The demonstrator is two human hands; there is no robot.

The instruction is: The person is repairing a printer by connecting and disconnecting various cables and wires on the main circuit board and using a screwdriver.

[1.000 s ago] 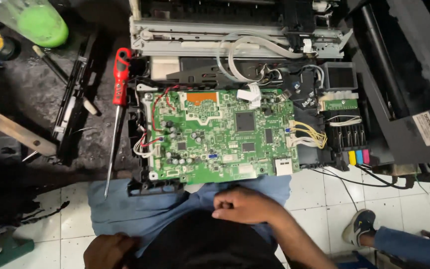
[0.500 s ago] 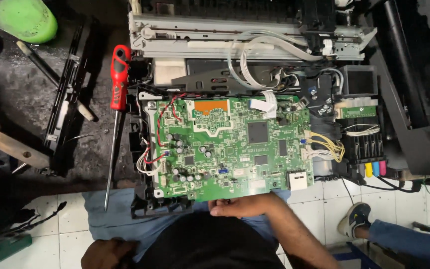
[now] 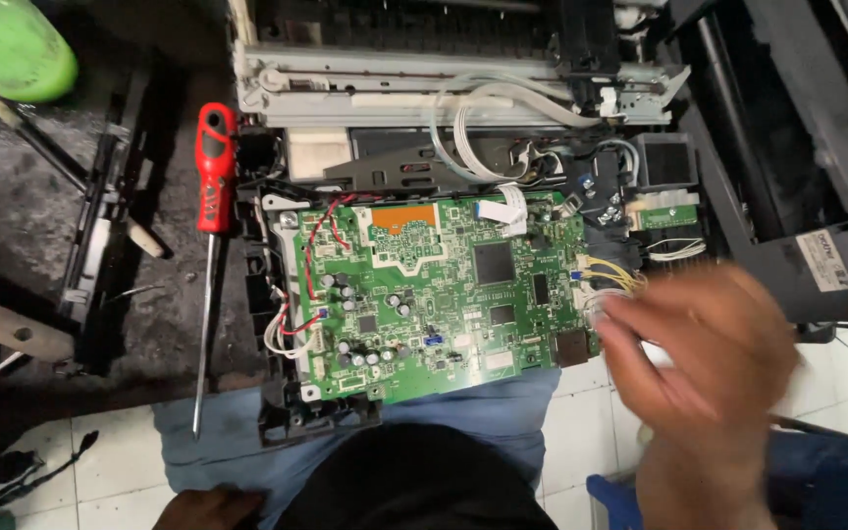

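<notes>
A green circuit board (image 3: 424,294) lies in the black frame of an opened printer (image 3: 414,93), resting against my blue-jeaned knee (image 3: 503,412). My right hand (image 3: 709,363) is blurred by motion at the board's right edge. Its fingertips are at the bundle of yellow wires (image 3: 612,275) and a small white connector there. Whether it grips anything is not clear. Only the top of my left hand (image 3: 210,508) shows at the bottom edge, down on my lap, away from the board.
A red-handled screwdriver (image 3: 214,182) lies left of the board on a dark mat, its shaft pointing toward me. A green bottle (image 3: 12,49) is at the top left. White ribbon cables (image 3: 473,128) loop above the board. Black printer housing (image 3: 807,147) fills the right side.
My right hand has moved from the board's lower edge to its right edge, by the yellow wires. The view has closed in on the board.
</notes>
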